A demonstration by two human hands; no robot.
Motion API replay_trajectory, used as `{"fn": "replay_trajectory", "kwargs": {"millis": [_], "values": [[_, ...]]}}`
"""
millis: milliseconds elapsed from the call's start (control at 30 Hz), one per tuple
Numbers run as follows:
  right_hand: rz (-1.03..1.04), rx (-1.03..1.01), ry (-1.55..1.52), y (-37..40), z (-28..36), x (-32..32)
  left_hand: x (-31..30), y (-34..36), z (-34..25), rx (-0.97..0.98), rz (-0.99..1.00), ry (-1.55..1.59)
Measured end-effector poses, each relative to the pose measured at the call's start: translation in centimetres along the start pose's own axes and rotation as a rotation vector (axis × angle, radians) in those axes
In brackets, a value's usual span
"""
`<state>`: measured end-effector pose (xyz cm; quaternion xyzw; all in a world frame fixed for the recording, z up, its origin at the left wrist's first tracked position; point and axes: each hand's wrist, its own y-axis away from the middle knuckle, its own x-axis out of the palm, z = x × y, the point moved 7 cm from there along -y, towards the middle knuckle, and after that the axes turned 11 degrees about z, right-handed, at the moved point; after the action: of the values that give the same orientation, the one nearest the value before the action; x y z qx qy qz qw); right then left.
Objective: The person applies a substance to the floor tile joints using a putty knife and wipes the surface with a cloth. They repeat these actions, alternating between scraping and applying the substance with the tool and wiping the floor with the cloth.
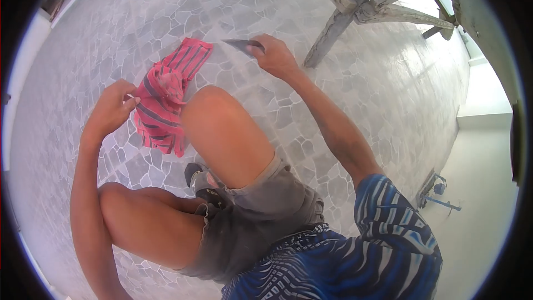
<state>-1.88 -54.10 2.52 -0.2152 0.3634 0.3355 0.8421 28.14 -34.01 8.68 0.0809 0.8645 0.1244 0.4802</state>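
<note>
A pink cloth with dark stripes [161, 97] hangs bunched in front of my knee, over the patterned floor. At its left edge, my left hand [119, 104] pinches the fabric between thumb and fingers. My right hand [272, 55] is closed around a thin, dark, pointed flat tool [237, 44], held to the right of the cloth and apart from it. The tool's tip points left. Its handle end is hidden within my fingers.
Weathered wooden beams [333, 33] form a stand at the upper right, with one leg near my right hand. My bent knees [222, 128] rise close to the cloth. A blue-and-dark object [438, 190] is by the right wall.
</note>
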Motion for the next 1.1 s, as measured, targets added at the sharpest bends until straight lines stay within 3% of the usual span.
{"fn": "replay_trajectory", "kwargs": {"millis": [100,233,333,433,500,600,700,800,900,1000,1100], "values": [[-0.062,-0.192,-0.023,-3.6,6.8,-0.7,0.4,-2.5,-3.8,0.082,0.071,0.101],[0.067,-0.320,-0.043,-4.6,11.1,1.6,-1.2,-1.9,-8.2,-0.004,-0.270,0.036],[0.249,-0.419,-0.151,-4.6,12.7,4.0,-1.7,-1.9,-9.7,0.245,-0.357,-0.151],[0.381,-0.339,-0.317,-5.0,14.1,6.9,-0.8,-1.7,-6.7,-0.229,0.099,-0.076],[0.530,-0.242,-0.337,-5.4,14.0,9.3,-1.6,-0.8,-5.9,-0.230,0.017,-0.100],[0.469,-0.346,-0.362,-6.3,11.4,14.2,-3.1,0.4,-2.9,-0.257,-0.145,-0.202],[0.605,-0.091,0.026,-6.1,6.1,26.1,-4.3,3.1,0.6,-0.333,-0.259,-0.161],[0.774,-0.194,0.420,-3.4,5.8,33.7,-4.9,4.5,1.5,-0.450,-0.227,-0.016],[0.858,-0.321,0.503,-0.1,5.4,37.7,-4.3,6.1,2.1,-0.559,-0.171,0.007],[0.595,-0.326,0.368,0.9,1.0,41.1,-4.3,7.7,3.0,-0.635,-0.144,0.017],[0.392,-0.210,0.328,0.1,-5.4,34.8,-4.6,9.6,3.9,-0.670,-0.095,0.068]]}}
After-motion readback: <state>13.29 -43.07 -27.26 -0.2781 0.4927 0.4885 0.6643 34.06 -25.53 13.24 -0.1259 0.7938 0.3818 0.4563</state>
